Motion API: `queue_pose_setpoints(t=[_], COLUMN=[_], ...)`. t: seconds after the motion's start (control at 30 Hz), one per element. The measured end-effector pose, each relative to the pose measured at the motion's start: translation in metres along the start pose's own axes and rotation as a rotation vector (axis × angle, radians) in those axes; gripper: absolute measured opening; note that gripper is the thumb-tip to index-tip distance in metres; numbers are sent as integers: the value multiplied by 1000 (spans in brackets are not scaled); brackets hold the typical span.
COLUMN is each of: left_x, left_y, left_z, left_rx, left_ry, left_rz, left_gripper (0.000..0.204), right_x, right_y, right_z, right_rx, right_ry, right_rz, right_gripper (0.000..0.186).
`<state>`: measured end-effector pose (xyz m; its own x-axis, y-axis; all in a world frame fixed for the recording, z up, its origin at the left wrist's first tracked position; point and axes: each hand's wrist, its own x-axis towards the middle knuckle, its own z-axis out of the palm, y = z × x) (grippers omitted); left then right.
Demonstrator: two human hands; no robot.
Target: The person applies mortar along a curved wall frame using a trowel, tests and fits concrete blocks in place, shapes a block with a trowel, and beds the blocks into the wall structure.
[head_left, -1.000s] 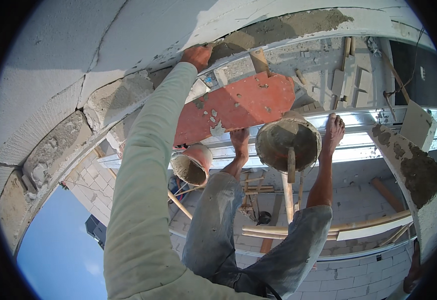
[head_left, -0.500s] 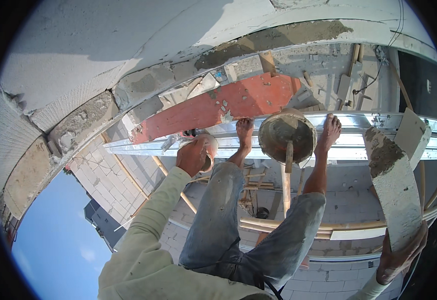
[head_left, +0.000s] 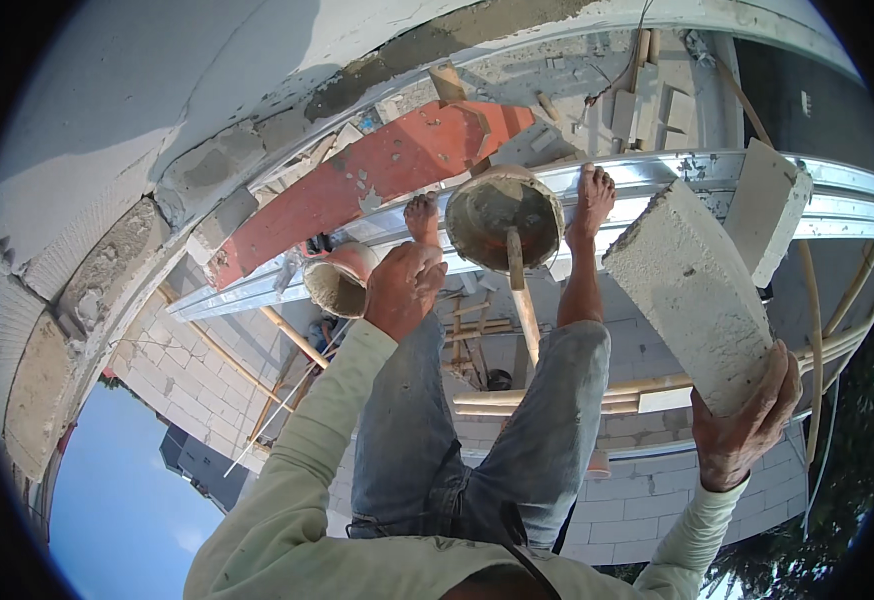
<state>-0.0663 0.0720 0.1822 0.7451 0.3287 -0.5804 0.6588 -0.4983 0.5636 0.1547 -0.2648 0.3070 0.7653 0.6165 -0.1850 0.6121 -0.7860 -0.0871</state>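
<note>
My right hand (head_left: 749,412) grips the near end of a long pale concrete block (head_left: 692,290), fingers along one side and thumb on the other. The block slants up and to the left, and its far end lies over the metal beams. My left hand (head_left: 404,288) is closed, knuckles up, just right of a small reddish bucket (head_left: 340,280) with grey residue inside. What its fingers hold, if anything, is hidden. Between my bare feet stands a round bucket (head_left: 505,215) of grey mortar, with a wooden handle (head_left: 517,262) rising out of it.
My feet rest on shiny metal beams (head_left: 647,178) high above a lower level. Another pale block (head_left: 769,212) lies across the beams at right. Beyond is a long red board (head_left: 357,185), then the curved block wall (head_left: 107,270). Bamboo poles (head_left: 547,400) run below.
My left hand has let go of the small bucket and moved right. My right hand has brought the block up and leftward; its dark mortar patch no longer shows. The view has shifted.
</note>
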Motion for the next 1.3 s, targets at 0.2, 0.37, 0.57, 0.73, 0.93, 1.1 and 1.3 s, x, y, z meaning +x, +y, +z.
queue_pose_setpoints(t=[0.2,0.37,0.57,0.73,0.93,1.1,1.3], left_x=[25,59,96,104,108,111,112], left_y=[103,160,151,117,110,114,110], left_z=[1,-10,18,15,10,10,12], left_rx=[-221,94,77,24,2,8,-90], left_ry=[9,17,-1,31,-2,5,-28], left_rz=[327,731,994,1011,982,929,792], left_gripper=[76,97,93,85,91,97,103], right_x=[39,39,62,44,-16,-55,-57], right_y=[-34,-51,-87,-50,3,-23,-57], right_z=[-15,0,5,4,49,104,130], right_rx=[47,59,81,576,550,705,791], right_ry=[14,-58,-110,-155,14,-106,-78], right_rz=[-124,-124,-155,-168,458,745,609], right_gripper=[98,83,68,89,71,52,46])
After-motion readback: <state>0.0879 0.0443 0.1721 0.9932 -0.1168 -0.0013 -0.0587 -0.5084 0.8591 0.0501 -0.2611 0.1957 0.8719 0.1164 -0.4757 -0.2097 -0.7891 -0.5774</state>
